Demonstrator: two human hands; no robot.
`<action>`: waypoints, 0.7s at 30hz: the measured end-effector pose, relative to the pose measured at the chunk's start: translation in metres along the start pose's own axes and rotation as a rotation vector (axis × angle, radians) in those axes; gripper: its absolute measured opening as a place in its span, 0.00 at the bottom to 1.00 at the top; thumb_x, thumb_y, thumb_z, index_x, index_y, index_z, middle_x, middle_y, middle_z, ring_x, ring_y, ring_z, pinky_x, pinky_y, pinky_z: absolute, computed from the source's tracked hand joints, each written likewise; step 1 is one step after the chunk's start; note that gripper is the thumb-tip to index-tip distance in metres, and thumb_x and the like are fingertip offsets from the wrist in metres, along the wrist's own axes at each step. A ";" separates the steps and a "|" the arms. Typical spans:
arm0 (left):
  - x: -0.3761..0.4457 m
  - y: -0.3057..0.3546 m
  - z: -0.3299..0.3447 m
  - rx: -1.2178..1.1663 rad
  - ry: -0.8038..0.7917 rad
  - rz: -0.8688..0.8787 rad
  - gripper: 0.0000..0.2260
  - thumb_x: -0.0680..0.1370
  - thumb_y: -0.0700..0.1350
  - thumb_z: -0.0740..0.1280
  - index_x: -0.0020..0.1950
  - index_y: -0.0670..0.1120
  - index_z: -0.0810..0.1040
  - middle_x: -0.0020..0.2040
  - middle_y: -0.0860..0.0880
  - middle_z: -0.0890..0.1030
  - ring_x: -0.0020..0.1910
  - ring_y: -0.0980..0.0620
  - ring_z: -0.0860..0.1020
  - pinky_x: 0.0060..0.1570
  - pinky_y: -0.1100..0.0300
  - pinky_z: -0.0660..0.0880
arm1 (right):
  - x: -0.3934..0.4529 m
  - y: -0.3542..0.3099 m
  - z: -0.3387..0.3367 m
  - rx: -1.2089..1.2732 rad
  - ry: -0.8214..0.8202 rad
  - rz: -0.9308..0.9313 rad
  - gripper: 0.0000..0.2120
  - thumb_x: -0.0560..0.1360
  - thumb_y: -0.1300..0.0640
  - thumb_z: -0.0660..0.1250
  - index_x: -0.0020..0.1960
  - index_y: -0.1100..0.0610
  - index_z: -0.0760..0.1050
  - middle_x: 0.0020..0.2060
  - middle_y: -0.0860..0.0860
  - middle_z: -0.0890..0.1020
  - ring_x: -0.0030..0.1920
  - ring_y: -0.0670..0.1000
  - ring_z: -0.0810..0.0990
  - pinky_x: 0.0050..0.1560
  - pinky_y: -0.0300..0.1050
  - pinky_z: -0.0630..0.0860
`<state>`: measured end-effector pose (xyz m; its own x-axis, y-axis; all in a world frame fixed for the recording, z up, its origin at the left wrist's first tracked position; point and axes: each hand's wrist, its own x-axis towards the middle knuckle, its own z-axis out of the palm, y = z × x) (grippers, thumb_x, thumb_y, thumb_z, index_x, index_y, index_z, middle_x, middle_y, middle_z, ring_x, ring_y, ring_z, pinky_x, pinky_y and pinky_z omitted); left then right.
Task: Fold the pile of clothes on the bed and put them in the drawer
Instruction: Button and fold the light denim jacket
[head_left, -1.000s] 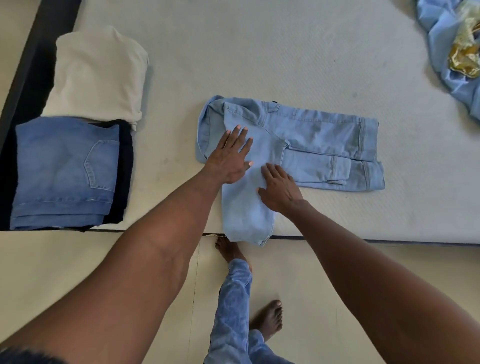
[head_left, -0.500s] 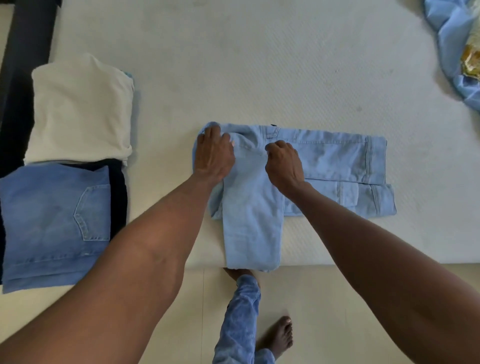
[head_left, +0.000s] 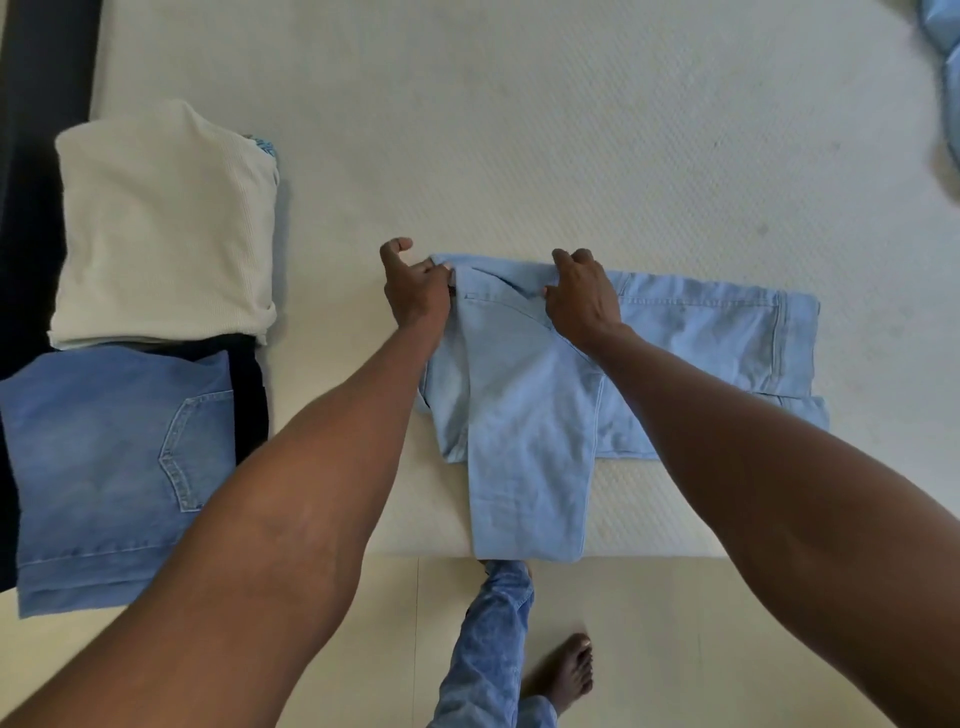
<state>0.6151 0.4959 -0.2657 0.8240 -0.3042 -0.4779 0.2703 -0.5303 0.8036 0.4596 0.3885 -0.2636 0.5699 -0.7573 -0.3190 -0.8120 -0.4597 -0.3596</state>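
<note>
A pair of light blue jeans (head_left: 524, 415) lies partly folded on the white mattress (head_left: 519, 130), one folded part hanging over the near edge and the rest stretching to the right. My left hand (head_left: 413, 288) pinches the cloth at the far left corner of the jeans. My right hand (head_left: 584, 296) grips the far edge of the same fold, a little to the right. At the left sit folded clothes: a cream ribbed top (head_left: 161, 228) and darker blue jeans (head_left: 114, 467) lying on a black garment (head_left: 249, 395).
A crumpled light blue cloth (head_left: 948, 78) shows at the top right corner of the bed. A dark bed frame edge (head_left: 36, 104) runs along the left. Below the mattress edge are the tiled floor (head_left: 727, 649) and my leg and bare foot (head_left: 566, 675).
Both hands have gone from lying flat on the jeans to the far edge of the fold, where they now take hold of the cloth. The view has shifted closer.
</note>
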 end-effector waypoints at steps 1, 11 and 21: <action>0.001 -0.001 -0.001 0.030 0.003 0.040 0.18 0.74 0.38 0.68 0.61 0.52 0.70 0.45 0.54 0.81 0.47 0.50 0.81 0.46 0.56 0.78 | -0.002 -0.003 -0.001 0.018 0.037 0.024 0.18 0.78 0.64 0.62 0.67 0.62 0.68 0.62 0.60 0.72 0.60 0.61 0.72 0.48 0.50 0.69; 0.029 0.014 -0.029 0.317 -0.198 -0.225 0.12 0.74 0.51 0.73 0.41 0.43 0.77 0.43 0.45 0.80 0.42 0.48 0.77 0.39 0.58 0.71 | -0.020 -0.038 0.025 -0.140 -0.041 -0.481 0.29 0.79 0.56 0.62 0.77 0.61 0.59 0.76 0.55 0.63 0.70 0.60 0.67 0.65 0.56 0.68; 0.037 0.031 -0.041 0.255 -0.417 -0.530 0.15 0.74 0.56 0.69 0.43 0.44 0.76 0.37 0.46 0.78 0.36 0.49 0.75 0.42 0.58 0.74 | -0.004 -0.054 0.024 -0.291 -0.251 -0.488 0.31 0.73 0.51 0.67 0.75 0.49 0.65 0.71 0.54 0.62 0.69 0.59 0.62 0.66 0.55 0.65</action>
<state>0.6742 0.5004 -0.2445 0.3420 -0.2048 -0.9171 0.4145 -0.8430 0.3428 0.5038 0.4273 -0.2642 0.8678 -0.3118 -0.3870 -0.4309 -0.8600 -0.2734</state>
